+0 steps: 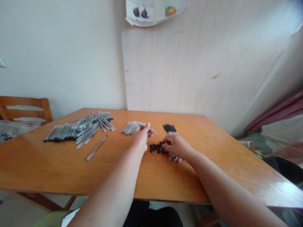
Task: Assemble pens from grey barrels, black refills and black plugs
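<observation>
My left hand [140,138] is closed around a slim whitish pen barrel [152,130], whose thin tip points right. Just behind that hand lies a row of similar pale barrels [129,128]. My right hand [177,146] reaches down to a scatter of small black plugs [155,147], its thumb and fingers drawn together at their right edge. Whatever it pinches, if anything, is too small to make out. Under and behind this hand lies a bundle of thin pen refills [169,128] with black far ends, partly hidden by the hand.
A large heap of pale pens with black ends [91,125] covers the table's left part. One single pen [96,148] lies in front of it. The wooden table [113,176] meets the wall behind. A wooden chair [44,108] stands at the far left.
</observation>
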Available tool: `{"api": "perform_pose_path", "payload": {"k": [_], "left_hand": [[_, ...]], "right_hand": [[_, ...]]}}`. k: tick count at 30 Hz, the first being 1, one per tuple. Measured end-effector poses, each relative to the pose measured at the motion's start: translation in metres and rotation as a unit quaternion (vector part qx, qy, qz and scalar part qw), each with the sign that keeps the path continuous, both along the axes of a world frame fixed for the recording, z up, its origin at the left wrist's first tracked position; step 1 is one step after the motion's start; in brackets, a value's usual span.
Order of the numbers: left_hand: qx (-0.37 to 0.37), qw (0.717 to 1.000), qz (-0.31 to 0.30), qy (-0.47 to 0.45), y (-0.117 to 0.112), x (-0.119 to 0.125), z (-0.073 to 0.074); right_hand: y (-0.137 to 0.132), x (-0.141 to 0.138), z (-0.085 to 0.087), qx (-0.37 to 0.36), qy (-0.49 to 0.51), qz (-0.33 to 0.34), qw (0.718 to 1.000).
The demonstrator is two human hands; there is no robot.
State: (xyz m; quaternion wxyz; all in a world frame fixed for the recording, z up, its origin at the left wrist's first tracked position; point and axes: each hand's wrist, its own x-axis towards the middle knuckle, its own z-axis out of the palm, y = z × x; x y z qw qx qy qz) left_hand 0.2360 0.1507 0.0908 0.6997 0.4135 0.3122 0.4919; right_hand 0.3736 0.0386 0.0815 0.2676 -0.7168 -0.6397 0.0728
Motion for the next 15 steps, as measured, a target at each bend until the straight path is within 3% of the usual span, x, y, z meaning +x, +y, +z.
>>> {"api": "perform_pose_path", "payload": {"k": [10,15], "left_hand": [[0.001,1.000,-0.003,0.001,0.0014,0.0006,-0.0015],[0.002,1.000,-0.004,0.007,0.0008,0.0004,-0.0011]], "right_hand": [[-0.0011,-0.0016,-0.0003,-0.013,-0.039,0.014,0.999],[0.0000,-0.0020,-0.0007,0.008,0.000,0.012,1.000]]}}
